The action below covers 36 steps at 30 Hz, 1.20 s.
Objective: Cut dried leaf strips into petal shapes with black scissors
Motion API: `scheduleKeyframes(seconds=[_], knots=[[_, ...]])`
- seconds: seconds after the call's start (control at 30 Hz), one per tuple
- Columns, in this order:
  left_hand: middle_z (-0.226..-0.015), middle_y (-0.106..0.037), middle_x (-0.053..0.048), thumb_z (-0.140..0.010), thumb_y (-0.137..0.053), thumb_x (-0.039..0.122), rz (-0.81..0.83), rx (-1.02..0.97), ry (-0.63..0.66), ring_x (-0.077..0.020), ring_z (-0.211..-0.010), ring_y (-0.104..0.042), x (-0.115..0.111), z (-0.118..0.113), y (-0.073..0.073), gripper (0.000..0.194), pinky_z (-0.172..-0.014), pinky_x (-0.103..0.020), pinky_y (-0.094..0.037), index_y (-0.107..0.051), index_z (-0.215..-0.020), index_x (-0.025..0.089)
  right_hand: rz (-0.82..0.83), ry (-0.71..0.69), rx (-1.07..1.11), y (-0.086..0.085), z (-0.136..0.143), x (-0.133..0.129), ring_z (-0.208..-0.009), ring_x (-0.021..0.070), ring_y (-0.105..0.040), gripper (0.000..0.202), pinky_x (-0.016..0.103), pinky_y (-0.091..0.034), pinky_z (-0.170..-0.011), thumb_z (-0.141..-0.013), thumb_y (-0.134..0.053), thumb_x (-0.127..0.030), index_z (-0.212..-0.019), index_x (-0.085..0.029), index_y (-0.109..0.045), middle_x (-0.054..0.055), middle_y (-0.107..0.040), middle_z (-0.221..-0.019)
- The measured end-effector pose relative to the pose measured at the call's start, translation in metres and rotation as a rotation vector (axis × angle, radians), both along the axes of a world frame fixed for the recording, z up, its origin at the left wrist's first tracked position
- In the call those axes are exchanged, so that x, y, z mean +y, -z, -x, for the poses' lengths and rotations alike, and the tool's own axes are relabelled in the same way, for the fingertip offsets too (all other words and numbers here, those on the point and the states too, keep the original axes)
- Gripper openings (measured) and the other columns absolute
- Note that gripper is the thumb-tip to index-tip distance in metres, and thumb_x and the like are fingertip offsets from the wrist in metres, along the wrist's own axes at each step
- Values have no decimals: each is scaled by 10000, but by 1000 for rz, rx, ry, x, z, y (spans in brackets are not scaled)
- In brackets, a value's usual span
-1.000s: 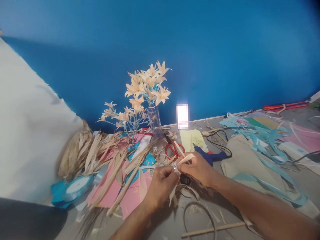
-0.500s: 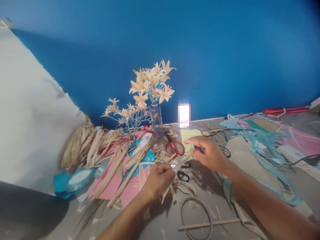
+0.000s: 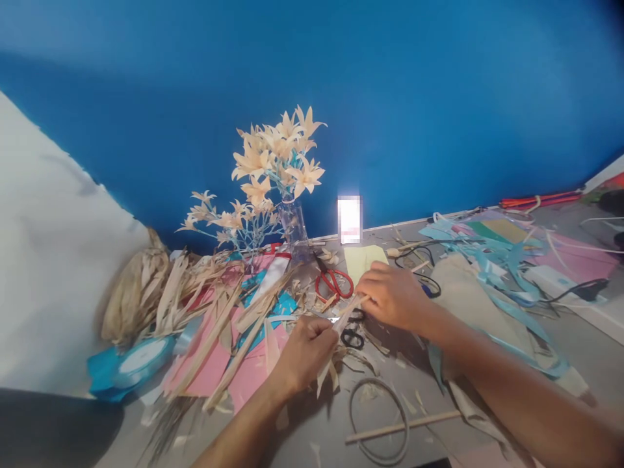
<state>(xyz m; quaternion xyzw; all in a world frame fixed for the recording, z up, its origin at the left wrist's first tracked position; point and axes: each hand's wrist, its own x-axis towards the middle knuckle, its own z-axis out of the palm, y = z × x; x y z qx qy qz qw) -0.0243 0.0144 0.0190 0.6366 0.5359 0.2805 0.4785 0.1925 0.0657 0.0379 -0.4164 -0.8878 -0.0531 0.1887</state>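
Observation:
My left hand [image 3: 311, 348] is closed in a pinch on a pale dried-husk strip [image 3: 348, 314], whose loose ends hang below the fingers. On the strip's other end my right hand [image 3: 394, 296] is also closed, palm down, with its fingertips largely hidden. A thin pale stick end [image 3: 419, 267] pokes out past the right knuckles; I cannot tell whether that hand grips it. Just below the strip lie black-handled scissors [image 3: 352, 338], partly covered. Red-handled scissors [image 3: 334, 285] rest behind the hands, beside a yellow paper [image 3: 364, 259].
Husk flowers [image 3: 277, 153] stand in a clear vase [image 3: 294, 231] by the blue wall. Left are husk bundles [image 3: 131, 292], pink sheets [image 3: 202, 370] and a ribbon roll [image 3: 146, 361]. Nearer lie a wire ring [image 3: 404, 416] and a stick [image 3: 429, 421]. Blue ribbons [image 3: 517, 325] spread right.
My right hand has moved left and turned palm down, closing on the strip nearer my left hand. The left hand keeps its pinch. The view has shifted slightly to the right.

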Motion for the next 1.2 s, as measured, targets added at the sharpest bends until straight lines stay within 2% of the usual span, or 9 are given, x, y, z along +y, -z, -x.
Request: scheduleKeyframes(seconds=[0.13,0.23,0.43,0.57,0.7,0.8,0.97,1.07,1.2], knots=[[-429,-317,43,-653,-467,242,63,-29,-70,-87,-423,-250,1,4,3,261,-455,-262,-165,-346,-425,206,-22,235,269,-4,-19,12,-828,218,-631,222,291,-428,-697,-822,-534,-156,-893,-187,-742,72,-746,-907],[-424,-335,41,-665,-475,263,68,-34,-55,-85,-419,-257,0,3,5,271,-456,-262,-168,-366,-425,202,87,-4,301,-2,-7,-1,-942,223,-629,376,303,-454,-786,-814,-641,-319,-1171,-208,-680,77,-705,-1149],[-472,-253,47,-759,-465,324,-2,61,18,-97,-475,-234,3,-1,2,354,-488,-274,-159,-303,-466,209,90,-152,-12,7,22,-14,-749,192,-557,148,275,-332,-605,-761,-584,-112,-687,-196,-682,39,-698,-717],[-517,-233,44,-781,-463,232,-196,152,-36,-107,-509,-266,6,3,6,359,-518,-269,-208,-239,-501,207,19,143,8,1,-7,10,-762,202,-586,174,274,-325,-600,-811,-561,-108,-806,-186,-717,65,-715,-781],[-650,-504,-5,-895,-497,265,-551,242,-60,-142,-645,-486,6,10,14,303,-630,-254,-349,-550,-609,181,-62,592,89,-8,-50,34,-838,255,-628,226,293,-379,-625,-902,-538,-224,-1036,-188,-717,113,-731,-924],[-835,-593,-62,-928,-489,232,-820,297,-65,-165,-749,-548,6,13,20,235,-676,-264,-402,-721,-917,197,-78,741,45,-6,-77,46,-946,316,-620,467,340,-441,-695,-950,-484,-482,-1217,-129,-634,186,-701,-1050],[-685,-523,-20,-911,-540,168,-1135,451,-175,-140,-600,-467,6,18,25,255,-554,-247,-340,-738,-1063,219,42,858,0,-1,-91,55,-1192,423,-504,547,494,-423,-902,-947,-456,-539,-1210,-93,-632,241,-625,-1224],[-618,-553,-5,-905,-560,151,-1185,499,-174,-129,-537,-462,7,20,27,252,-525,-253,-327,-733,-1080,207,167,598,227,-5,-61,38,-1112,368,-576,498,442,-445,-881,-932,-481,-540,-1155,-131,-657,203,-670,-1168],[-829,-724,-61,-891,-558,130,-1115,360,-174,-166,-706,-631,8,21,29,289,-646,-270,-445,-731,-1097,235,995,-150,636,4,2,-3,-748,212,-675,490,278,-481,-657,-883,-521,-610,-977,-160,-689,87,-730,-815]])
